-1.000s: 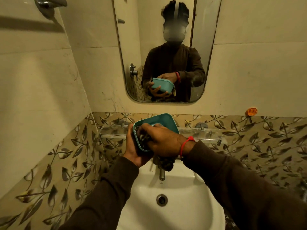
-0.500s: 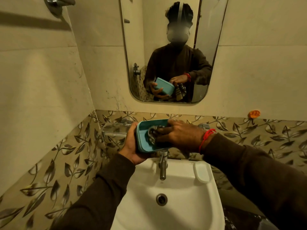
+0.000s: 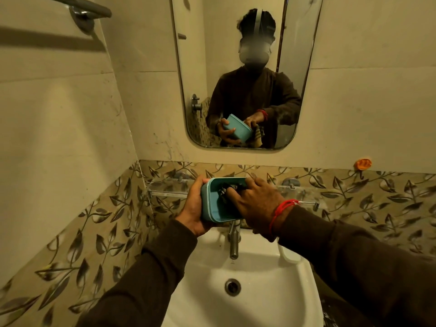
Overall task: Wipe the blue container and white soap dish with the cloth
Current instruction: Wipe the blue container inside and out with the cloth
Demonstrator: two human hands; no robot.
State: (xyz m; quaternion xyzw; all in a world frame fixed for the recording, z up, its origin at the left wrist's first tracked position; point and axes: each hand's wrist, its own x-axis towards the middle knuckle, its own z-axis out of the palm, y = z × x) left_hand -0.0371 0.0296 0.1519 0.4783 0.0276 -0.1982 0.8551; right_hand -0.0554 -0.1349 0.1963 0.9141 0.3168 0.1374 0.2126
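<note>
- The blue container (image 3: 213, 204) is held above the far edge of the sink (image 3: 259, 291), tipped on its side so its open mouth faces right and toward the camera.
- The left hand (image 3: 192, 208) cups it from the left, fingers wrapped round its back and the thumb along the near bottom edge: a firm closed hold.
- The right hand (image 3: 256, 202) reaches into the mouth, fingers curled and bunched on the dark cloth (image 3: 227, 188), which is pressed against the inner wall; the mirror (image 3: 295, 67) shows a striped tail of cloth hanging below that hand.
- Judged from this, the step in hand is wiping the container's inside.
- The white soap dish (image 3: 289, 254) sits on the sink's right rim, just right of the tap (image 3: 233, 241), partly hidden by the right sleeve and looking untouched.
- Next move calls for finishing the inner corners, probably the outside too, then setting the container down, perhaps on the glass shelf (image 3: 165, 188) behind, to free a hand for the dish.
</note>
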